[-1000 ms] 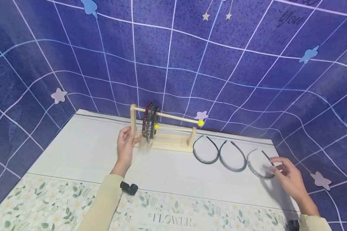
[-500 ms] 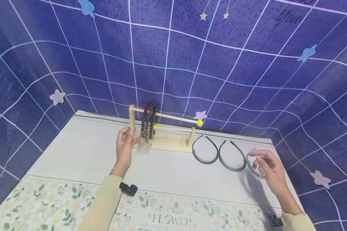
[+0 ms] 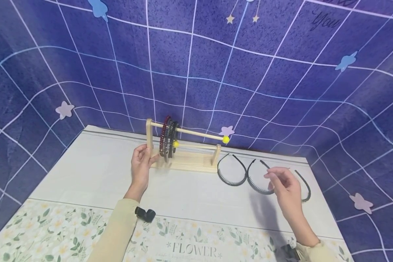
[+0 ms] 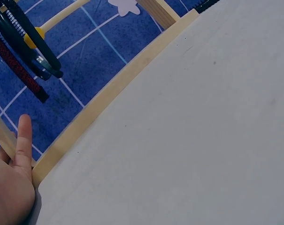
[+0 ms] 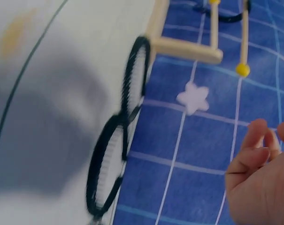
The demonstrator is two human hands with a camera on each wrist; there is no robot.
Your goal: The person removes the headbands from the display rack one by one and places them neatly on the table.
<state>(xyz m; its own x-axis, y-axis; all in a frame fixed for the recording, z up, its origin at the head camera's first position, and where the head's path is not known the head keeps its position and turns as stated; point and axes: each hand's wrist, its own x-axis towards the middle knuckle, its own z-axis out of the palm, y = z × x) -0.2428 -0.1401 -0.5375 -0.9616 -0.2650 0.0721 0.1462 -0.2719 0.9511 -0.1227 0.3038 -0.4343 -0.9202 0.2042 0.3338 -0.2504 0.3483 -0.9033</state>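
A wooden rack (image 3: pixel 186 160) with two rods stands at the table's back, several headbands (image 3: pixel 168 138) hanging together near its left post. The left hand (image 3: pixel 141 167) grips that left post, and in the left wrist view the hand (image 4: pixel 12 183) shows a finger raised beside the wood. Three dark toothed headbands lie in a row: one (image 3: pixel 231 183) right of the rack, a middle one (image 3: pixel 260 190), and a right one (image 3: pixel 308 187) partly hidden. Above the middle and right ones hovers the right hand (image 3: pixel 288 193), fingers loosely bent, nothing visible in them; the right wrist view shows the hand (image 5: pixel 264 187) likewise.
A yellow ball (image 3: pixel 226 139) caps the upper rod's right end, and another (image 3: pixel 175 144) sits on the lower rod. Behind the white table cover (image 3: pixel 95 167) hangs a blue grid-patterned cloth (image 3: pixel 170 54). A floral strip (image 3: pixel 68 229) runs along the front.
The right hand has left the right headband and moved leftward over the row, with nothing visible in it. The left hand stays on the rack's post.
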